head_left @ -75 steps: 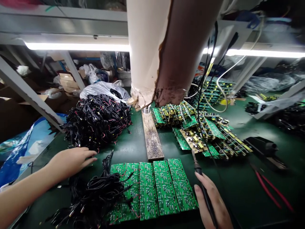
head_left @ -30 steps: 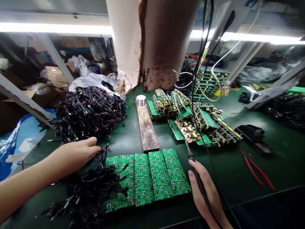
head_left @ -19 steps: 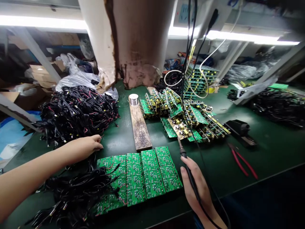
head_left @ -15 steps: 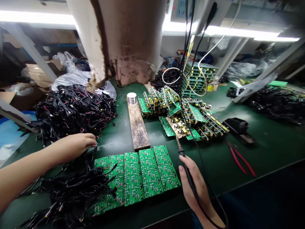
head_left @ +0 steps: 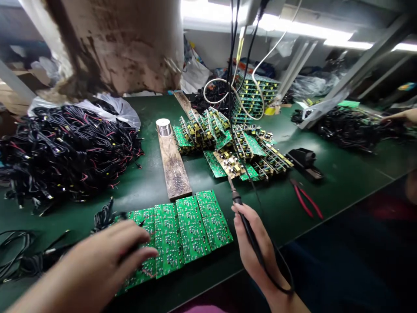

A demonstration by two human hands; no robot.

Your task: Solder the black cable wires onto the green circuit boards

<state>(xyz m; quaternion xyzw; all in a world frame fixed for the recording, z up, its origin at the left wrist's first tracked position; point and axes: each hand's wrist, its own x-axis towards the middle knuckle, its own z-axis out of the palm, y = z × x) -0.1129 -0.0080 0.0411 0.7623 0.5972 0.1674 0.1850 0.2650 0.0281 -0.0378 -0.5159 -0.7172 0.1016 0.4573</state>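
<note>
My right hand (head_left: 256,239) is wrapped round a soldering iron (head_left: 249,230), whose tip points up and away, close to the pile of boards. My left hand (head_left: 120,250), slightly blurred, hovers over the left end of a row of green circuit boards (head_left: 180,230). Its thumb and fingers are apart, and I see nothing held between them. The boards lie solder side up, edge to edge; thin red wires show on the left ones. Black cables (head_left: 42,261) lie beside and under my left hand, partly hidden by it and the forearm.
A big heap of black cables (head_left: 71,152) is at the left. Behind the row lie a wooden strip (head_left: 176,169) with a metal tin (head_left: 163,127) and piled circuit boards (head_left: 228,148). Red-handled pliers (head_left: 308,200) and a black holder (head_left: 304,161) are right. Another person's hand (head_left: 402,116) reaches among far-right cables.
My left hand has come from the cable heap down and right to the boards, its pinch now spread. The view has shifted right. My right hand keeps the soldering iron.
</note>
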